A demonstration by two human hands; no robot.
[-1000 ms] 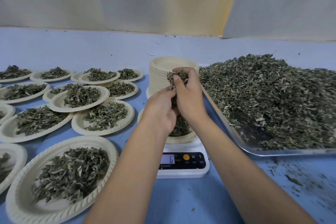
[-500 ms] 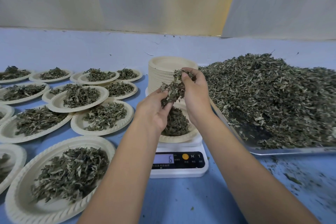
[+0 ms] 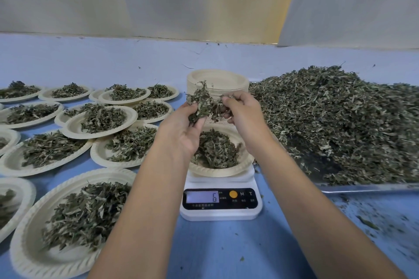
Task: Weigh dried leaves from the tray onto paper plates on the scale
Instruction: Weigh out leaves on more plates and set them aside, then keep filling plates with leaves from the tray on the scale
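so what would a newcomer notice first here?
Centre frame, the left hand and right hand hold a clump of dried leaves above the plate on the white scale, whose display reads 6. To the right, a big heap of leaves fills the metal tray. To the left, many filled plates spread over the blue table.

The tray [image 3: 367, 187] runs off the right edge, the leftmost plates [image 3: 29, 190] are cropped, and the scale's [image 3: 221, 214] small labels [image 3: 234, 200] are unreadable.
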